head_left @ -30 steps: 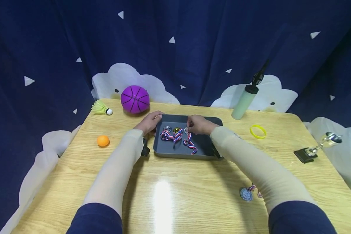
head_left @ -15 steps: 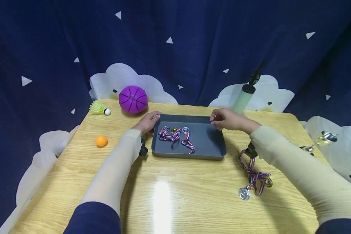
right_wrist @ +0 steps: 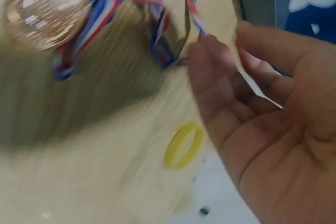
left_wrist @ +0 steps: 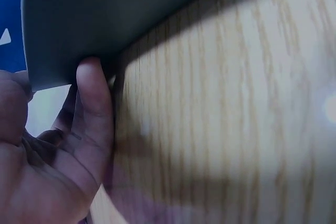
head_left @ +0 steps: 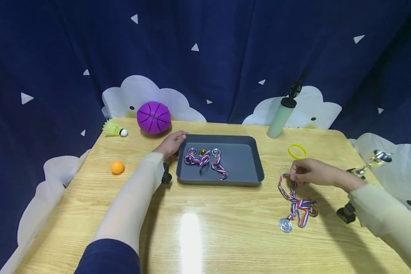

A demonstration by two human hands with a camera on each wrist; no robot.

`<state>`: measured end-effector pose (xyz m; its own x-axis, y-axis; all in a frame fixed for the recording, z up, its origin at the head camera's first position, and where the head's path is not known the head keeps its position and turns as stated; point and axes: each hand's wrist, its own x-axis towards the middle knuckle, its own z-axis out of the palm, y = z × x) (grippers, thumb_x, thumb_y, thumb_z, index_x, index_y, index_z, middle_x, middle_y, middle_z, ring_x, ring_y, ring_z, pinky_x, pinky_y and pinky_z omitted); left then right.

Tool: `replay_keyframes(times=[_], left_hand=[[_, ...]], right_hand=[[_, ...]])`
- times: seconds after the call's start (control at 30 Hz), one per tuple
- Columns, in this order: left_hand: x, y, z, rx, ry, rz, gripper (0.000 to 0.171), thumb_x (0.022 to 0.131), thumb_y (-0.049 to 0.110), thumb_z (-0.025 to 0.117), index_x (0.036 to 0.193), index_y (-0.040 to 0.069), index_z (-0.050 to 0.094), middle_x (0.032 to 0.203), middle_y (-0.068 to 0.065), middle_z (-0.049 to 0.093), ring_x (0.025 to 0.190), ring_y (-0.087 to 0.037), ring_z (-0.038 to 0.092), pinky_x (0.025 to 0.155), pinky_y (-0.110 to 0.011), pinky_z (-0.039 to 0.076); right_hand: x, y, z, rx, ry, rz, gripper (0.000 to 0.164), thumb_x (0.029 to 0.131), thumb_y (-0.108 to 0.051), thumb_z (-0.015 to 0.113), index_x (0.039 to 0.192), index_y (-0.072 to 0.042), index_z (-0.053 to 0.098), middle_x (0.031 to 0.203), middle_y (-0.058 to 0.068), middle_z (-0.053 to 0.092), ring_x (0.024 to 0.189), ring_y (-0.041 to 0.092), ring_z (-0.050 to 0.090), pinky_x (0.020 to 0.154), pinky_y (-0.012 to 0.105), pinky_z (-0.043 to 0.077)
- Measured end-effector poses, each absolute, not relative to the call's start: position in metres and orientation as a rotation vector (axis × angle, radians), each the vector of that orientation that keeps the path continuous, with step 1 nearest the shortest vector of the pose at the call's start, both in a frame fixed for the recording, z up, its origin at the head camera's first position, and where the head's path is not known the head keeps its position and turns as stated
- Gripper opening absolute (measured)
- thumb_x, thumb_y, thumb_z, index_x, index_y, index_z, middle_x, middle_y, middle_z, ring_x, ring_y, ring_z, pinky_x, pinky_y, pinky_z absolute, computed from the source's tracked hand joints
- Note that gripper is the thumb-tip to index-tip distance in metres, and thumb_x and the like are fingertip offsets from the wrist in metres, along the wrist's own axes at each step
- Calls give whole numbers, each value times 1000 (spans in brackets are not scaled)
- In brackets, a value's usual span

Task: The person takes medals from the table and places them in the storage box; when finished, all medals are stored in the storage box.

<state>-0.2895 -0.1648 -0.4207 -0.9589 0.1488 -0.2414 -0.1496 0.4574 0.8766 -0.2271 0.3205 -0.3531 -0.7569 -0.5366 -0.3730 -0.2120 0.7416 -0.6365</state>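
My left hand (head_left: 171,144) grips the left wall of a dark grey tray (head_left: 241,160); the left wrist view has the fingers (left_wrist: 94,93) against the tray wall (left_wrist: 58,30). Inside the tray lie a silver medal (head_left: 192,151), a gold medal (head_left: 203,152) and another silver medal (head_left: 216,152), on striped ribbons. On the right, my right hand (head_left: 311,173) is over the looped end of a red, white and blue ribbon (head_left: 296,207). Thumb and fingertips stand slightly apart there. Tangled with that ribbon are a silver medal (head_left: 285,225) and a bronze-coloured medal (right_wrist: 47,11).
A yellow wristband (head_left: 297,151) lies beyond my right hand. Farther back stands a green hand pump (head_left: 280,120), and a silver trophy (head_left: 373,161) is at the right. Leftward are a purple ball (head_left: 153,117), a shuttlecock (head_left: 114,128) and an orange ball (head_left: 117,167).
My right hand let go of the silver medal in the tray, then moved right and toward me, over the ribbon on the table. The left hand stayed on the tray.
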Motion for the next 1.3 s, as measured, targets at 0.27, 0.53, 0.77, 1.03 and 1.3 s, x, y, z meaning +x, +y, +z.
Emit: replay_keyframes(times=[0.27,0.53,0.77,1.03,1.3], left_hand=[[-293,-164,-420,-5,2421,1494,42,116,29,33,153,17,51,126,-22,62,83,-18,61,58,-27,58],[-293,-163,-418,-13,2433,1487,42,116,30,33,152,18,51,126,-22,63,84,-19,62,59,-28,60],[-292,-163,-419,-17,2429,1475,42,116,30,32,152,19,50,126,-21,63,83,-18,62,60,-28,60],[-291,-162,-416,-23,2431,1484,42,116,30,32,152,18,51,126,-21,63,84,-18,62,58,-28,59],[-291,-165,-419,-15,2419,1484,43,116,30,31,153,18,49,131,-22,61,90,-21,62,61,-29,61]], right_hand=[[-196,380,-372,-559,2264,-799,16,101,-4,64,106,7,53,89,4,56,72,3,53,58,23,50],[-177,384,-389,-395,2246,-827,27,99,-16,72,100,1,51,80,-3,59,63,3,48,53,20,45],[-176,377,-386,-429,2355,-648,22,95,-16,76,88,-4,59,77,-2,58,62,2,49,53,18,45],[-177,380,-386,-545,2335,-731,16,98,-7,70,92,2,58,80,1,65,66,-1,52,55,20,50],[-177,381,-389,-480,2329,-783,24,98,-10,71,100,3,51,82,2,60,68,2,53,56,22,53]])
